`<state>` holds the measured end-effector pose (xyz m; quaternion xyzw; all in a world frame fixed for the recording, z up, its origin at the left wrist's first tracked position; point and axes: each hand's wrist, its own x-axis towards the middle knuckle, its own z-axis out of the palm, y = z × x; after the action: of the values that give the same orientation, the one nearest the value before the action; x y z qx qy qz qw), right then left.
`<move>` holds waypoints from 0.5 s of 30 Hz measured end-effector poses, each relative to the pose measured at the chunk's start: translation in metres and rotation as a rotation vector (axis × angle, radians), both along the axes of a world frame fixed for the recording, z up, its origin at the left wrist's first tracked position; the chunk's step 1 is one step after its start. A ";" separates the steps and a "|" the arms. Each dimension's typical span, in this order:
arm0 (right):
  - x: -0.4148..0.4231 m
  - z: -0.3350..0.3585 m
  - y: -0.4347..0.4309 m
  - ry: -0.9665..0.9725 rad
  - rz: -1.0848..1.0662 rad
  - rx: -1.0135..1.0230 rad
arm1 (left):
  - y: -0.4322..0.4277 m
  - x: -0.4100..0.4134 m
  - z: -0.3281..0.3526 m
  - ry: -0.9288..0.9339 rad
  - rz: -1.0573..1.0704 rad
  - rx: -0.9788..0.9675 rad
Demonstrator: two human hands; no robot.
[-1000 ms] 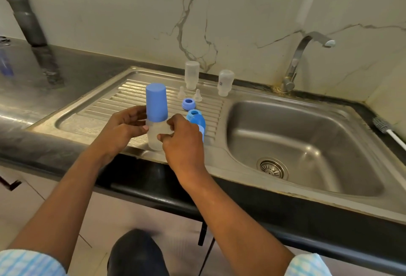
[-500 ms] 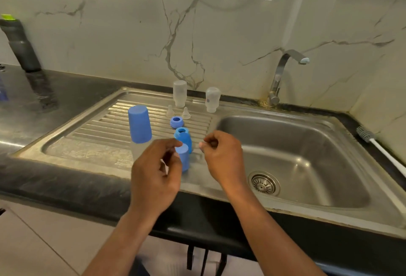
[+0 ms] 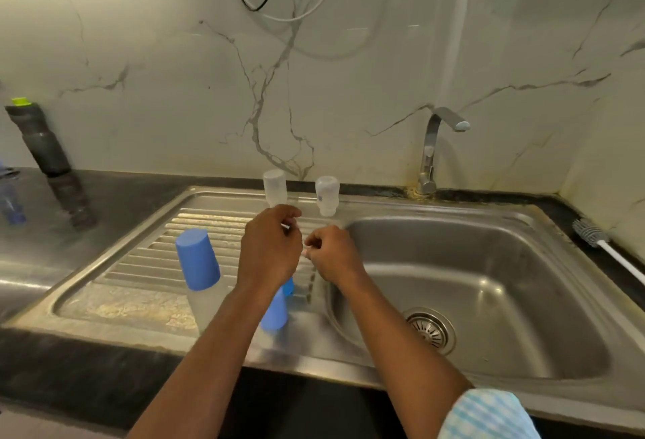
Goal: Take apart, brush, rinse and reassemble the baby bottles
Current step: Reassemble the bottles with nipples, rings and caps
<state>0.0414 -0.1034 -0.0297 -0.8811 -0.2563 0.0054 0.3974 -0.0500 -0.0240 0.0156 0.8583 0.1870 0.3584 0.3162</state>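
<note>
Steel drainboard (image 3: 139, 264) carries a blue-capped baby bottle (image 3: 197, 260) near me and two clear bottle bodies (image 3: 327, 195) at the back. Between them my left hand (image 3: 268, 246) and right hand (image 3: 331, 253) each pinch a small pale part (image 3: 286, 225), probably a teat. I'd grip lightly and seat each one squarely.

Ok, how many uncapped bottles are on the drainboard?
2, both at its back edge: one bottle just behind the left hand, the other bottle right of it, nearer the basin.

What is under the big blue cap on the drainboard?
A translucent bottle stands under the big blue cap. The cap hides its neck and whatever is fitted there.
</note>
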 end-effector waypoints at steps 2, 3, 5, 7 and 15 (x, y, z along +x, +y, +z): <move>0.008 -0.005 0.010 0.001 0.007 -0.026 | 0.012 0.034 0.009 0.087 0.043 -0.030; 0.011 -0.008 0.013 0.008 0.005 -0.035 | 0.019 0.050 0.012 0.127 0.063 -0.040; 0.019 -0.015 0.018 0.023 -0.017 -0.037 | 0.034 0.082 0.015 0.224 0.088 -0.055; 0.027 -0.022 0.020 0.030 -0.034 -0.032 | 0.048 0.109 0.013 0.334 0.075 -0.040; 0.051 -0.025 0.033 0.003 0.019 -0.054 | 0.092 0.149 -0.003 0.696 -0.005 0.179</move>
<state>0.0923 -0.0703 -0.0548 -0.8890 -0.2641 0.0175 0.3737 0.0993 0.0682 0.0122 0.9536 0.2494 0.0589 0.1580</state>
